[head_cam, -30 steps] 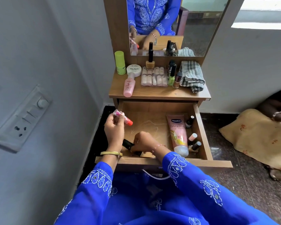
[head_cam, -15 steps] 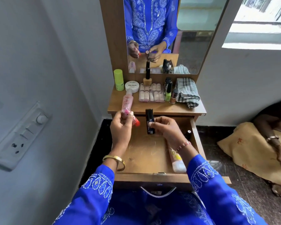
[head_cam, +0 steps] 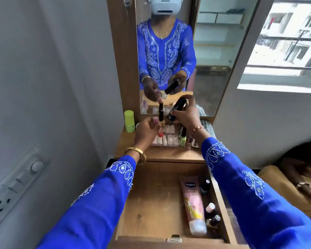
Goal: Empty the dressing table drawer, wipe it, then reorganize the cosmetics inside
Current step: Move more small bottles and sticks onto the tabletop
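1. Head view: the black tube (head_cam: 176, 109) looks light, rigid and smooth, so probably slippery; best gripped round its middle. It is held above the surface (head_cam: 160, 154), in front of the mirror (head_cam: 214, 51).
2. The right hand (head_cam: 186, 114) curls round this tube.
3. The left hand (head_cam: 144, 132) pinches a small pink tube (head_cam: 159, 133).
4. A Vaseline tube (head_cam: 193, 203) and small bottles lie in the open drawer (head_cam: 147, 203).

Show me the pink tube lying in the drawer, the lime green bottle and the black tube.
Pink tube (head_cam: 193, 202), head view, mid body.
Lime green bottle (head_cam: 129, 121), head view, mid body.
Black tube (head_cam: 176, 109), head view, mid body.
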{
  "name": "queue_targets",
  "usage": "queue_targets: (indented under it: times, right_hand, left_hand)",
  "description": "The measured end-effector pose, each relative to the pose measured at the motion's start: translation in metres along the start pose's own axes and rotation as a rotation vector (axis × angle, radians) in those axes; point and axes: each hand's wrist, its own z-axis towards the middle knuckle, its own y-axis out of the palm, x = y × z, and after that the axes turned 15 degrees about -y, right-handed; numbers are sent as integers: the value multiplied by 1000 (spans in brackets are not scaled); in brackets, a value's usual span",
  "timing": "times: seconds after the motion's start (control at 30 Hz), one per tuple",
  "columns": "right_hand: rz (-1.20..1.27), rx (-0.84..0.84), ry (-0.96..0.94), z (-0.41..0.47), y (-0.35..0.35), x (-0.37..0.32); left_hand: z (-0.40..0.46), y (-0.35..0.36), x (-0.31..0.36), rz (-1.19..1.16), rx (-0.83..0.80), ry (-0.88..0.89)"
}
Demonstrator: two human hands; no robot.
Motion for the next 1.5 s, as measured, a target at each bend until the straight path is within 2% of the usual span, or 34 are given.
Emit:
queue_targets:
  times: [0.3,0.63,1.0,1.23,1.37,1.5]
  right_hand:
    - [-473,-288,-78,38,3,17]
    - [-677,-435,-109,49,11,28]
    - [-622,-413,-131,51,7,33]
    - [-610,-368,-140,43,4,31]
    - [-538,-268,-147,38,-2,29]
    - [-393,-83,-187,19,-6,23]
  left_hand:
    - [22,16,-2,93,14,-24]
    - [25,36,6,62,68,-41]
    - [34,56,14,94,67,-41]
    - [30,52,21,142,59,43]
    - [21,47,27,97,45,17]
    - [5,40,31,-30,84,40]
